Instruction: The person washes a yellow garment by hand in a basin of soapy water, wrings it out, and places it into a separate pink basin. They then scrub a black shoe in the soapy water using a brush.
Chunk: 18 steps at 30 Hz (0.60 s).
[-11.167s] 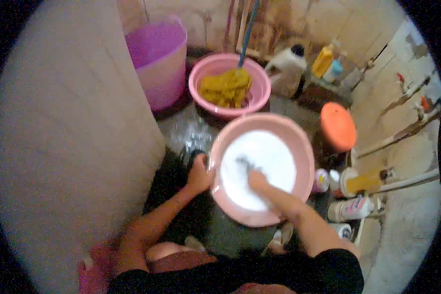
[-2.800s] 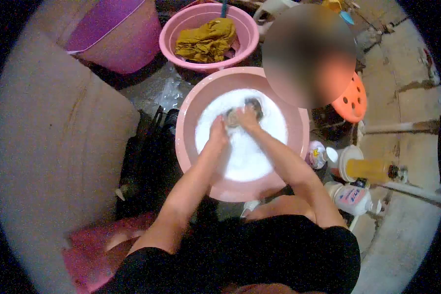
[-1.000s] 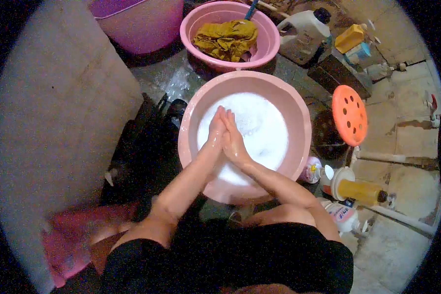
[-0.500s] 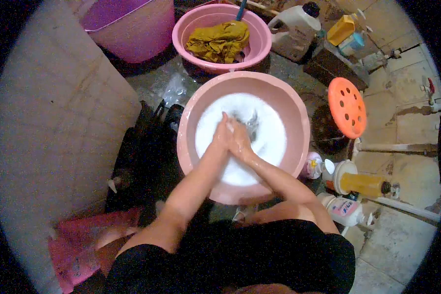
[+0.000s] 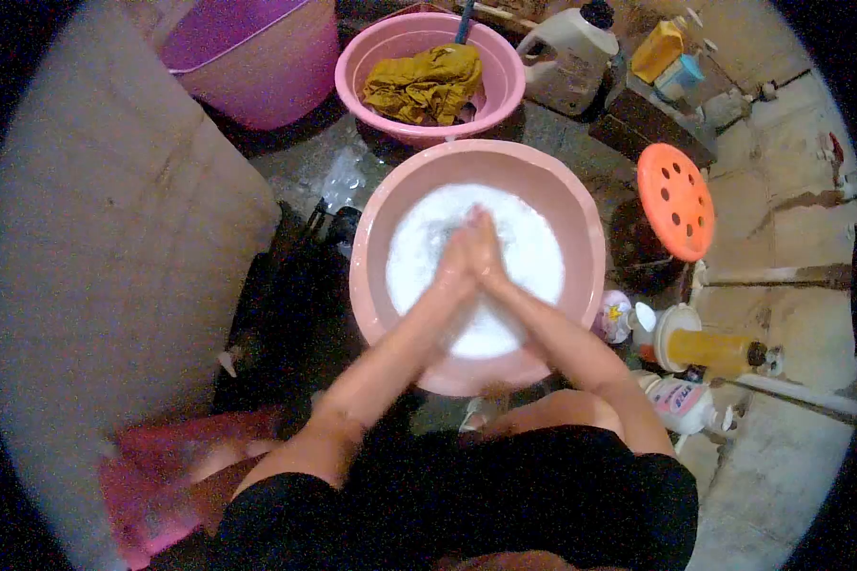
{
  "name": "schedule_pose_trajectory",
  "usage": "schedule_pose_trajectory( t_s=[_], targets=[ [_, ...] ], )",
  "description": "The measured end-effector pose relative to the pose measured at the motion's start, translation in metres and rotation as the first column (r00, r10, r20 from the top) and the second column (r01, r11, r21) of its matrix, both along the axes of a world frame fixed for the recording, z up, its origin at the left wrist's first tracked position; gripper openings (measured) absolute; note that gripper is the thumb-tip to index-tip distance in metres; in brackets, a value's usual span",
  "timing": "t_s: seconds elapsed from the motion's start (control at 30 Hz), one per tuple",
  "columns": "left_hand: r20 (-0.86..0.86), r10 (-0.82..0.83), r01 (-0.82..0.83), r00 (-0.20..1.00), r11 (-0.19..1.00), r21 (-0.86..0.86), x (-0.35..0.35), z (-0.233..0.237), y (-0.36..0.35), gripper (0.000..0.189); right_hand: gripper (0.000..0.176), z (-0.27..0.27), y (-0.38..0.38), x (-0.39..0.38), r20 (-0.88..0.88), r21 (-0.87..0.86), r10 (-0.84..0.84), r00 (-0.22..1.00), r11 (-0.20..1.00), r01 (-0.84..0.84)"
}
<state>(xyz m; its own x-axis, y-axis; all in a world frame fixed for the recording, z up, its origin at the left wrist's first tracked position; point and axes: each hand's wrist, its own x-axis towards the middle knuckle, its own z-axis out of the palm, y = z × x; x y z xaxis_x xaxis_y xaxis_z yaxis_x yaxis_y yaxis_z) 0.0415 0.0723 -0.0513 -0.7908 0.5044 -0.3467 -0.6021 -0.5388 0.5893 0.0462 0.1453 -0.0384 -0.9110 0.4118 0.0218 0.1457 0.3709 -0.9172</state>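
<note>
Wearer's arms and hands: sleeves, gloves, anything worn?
Short black sleeves, no markings visible; bare forearms below. Left hand and right hand ungloved; no watch or bracelet shows. Too blurred to tell about rings.

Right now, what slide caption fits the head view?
Left hand and right hand meet at a pink basin of suds.

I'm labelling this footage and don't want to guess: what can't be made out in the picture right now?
All in the head view:
- Floor of the front basin: hidden by white foam.
- Anything between the left hand and right hand: hidden by the hands themselves, blurred.
- Top of the purple tub: cut off by the upper edge.
- Fine print on the white bottle: too small.
</note>
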Motion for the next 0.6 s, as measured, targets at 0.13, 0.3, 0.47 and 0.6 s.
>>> schedule_pose_trajectory(
  t_s=[0.13,0.3,0.47,0.6],
  targets=[
    [0.171,0.057,-0.082,0.984,0.986,0.147,0.005,0.046,0.007,0.046,0.053,0.039,0.003,0.006,0.063,0.015,-0.044,0.997,0.999,0.043],
    [0.259,0.072,-0.047,0.963,0.994,-0.099,-0.001,0.066,-0.008,0.044,0.049,0.059,0.002,0.003,0.254,0.435,0.211,0.944,0.847,-0.306],
    [0.104,0.117,-0.105,0.988,0.988,-0.111,-0.019,0.007,-0.003,0.036,0.047,0.052,-0.018,0.014,0.011,0.005,0.129,0.992,0.992,-0.129],
    [-0.148,0.173,-0.198,0.974,0.964,-0.176,0.006,0.01,0.001,0.036,0.045,-0.017,-0.01,-0.012,-0.152,0.174,0.195,0.969,0.97,-0.168]
  ],
)
